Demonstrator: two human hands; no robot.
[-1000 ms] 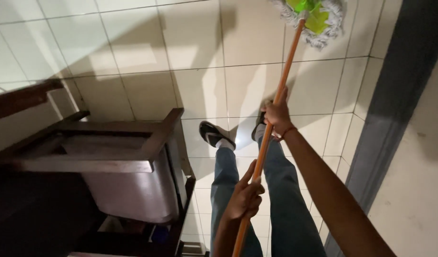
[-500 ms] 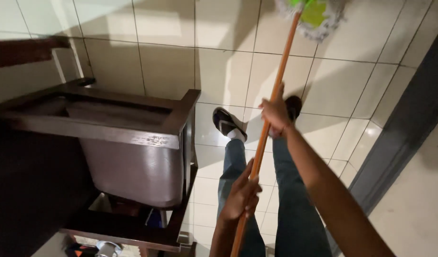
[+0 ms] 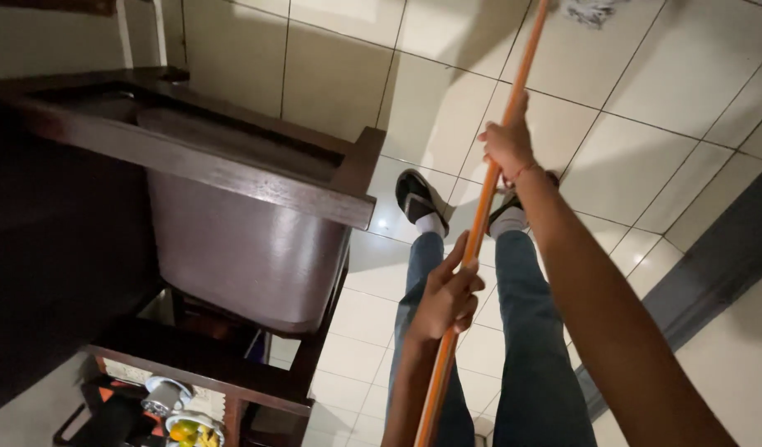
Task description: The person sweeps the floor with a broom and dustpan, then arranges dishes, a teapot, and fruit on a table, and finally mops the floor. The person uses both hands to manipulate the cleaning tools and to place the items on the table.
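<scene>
Head view: nearest, the left hand [image 3: 445, 300] is wrapped around the orange mop pole [image 3: 480, 223] low down; farther up it, the right hand [image 3: 507, 147] is clenched on it too. The pole slants over the tiled floor [image 3: 637, 157] right of the dark wooden stand [image 3: 232, 178] — likely light and stiff, best held with hands spread — its stringy head [image 3: 592, 10] at the top edge.

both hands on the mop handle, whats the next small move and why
Probably draw the mop handle back toward the feet. The right hand and left hand both grip it, and the mop head sits far out at the top edge on the tiled floor.

Orange mop handle [image 3: 480, 223], cream tiles [image 3: 621, 165]
</scene>
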